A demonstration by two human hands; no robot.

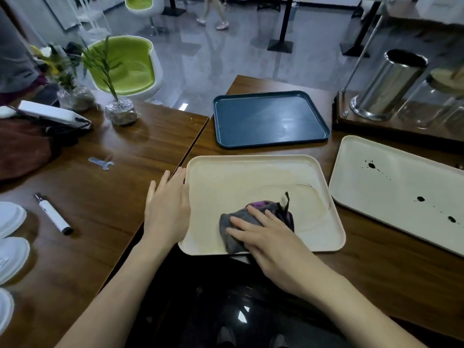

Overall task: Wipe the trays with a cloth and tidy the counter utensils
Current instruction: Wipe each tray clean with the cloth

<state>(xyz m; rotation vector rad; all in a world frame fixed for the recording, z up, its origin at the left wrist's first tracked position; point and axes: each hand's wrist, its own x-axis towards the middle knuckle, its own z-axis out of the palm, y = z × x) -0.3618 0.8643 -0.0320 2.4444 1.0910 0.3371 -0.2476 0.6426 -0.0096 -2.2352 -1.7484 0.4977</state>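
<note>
A cream tray (251, 177) lies in front of me, its near edge hanging over the table's edge. My right hand (268, 237) presses flat on a grey and purple cloth (233, 237) in the tray's near part. My left hand (167, 209) rests with straight fingers against the tray's left rim. A thin dark streak marks the tray to the upper right of the cloth. A second cream tray (401, 187) with black ink spots lies to the right. A dark blue tray (271, 119) sits beyond.
A steel cylinder (386, 86) and glass jars stand on a wooden stand at the back right. On the left table lie a white pen-shaped tool (54, 214), a small metal wrench (101, 163), white lids (10, 234), two foil-wrapped plants and a brown bag.
</note>
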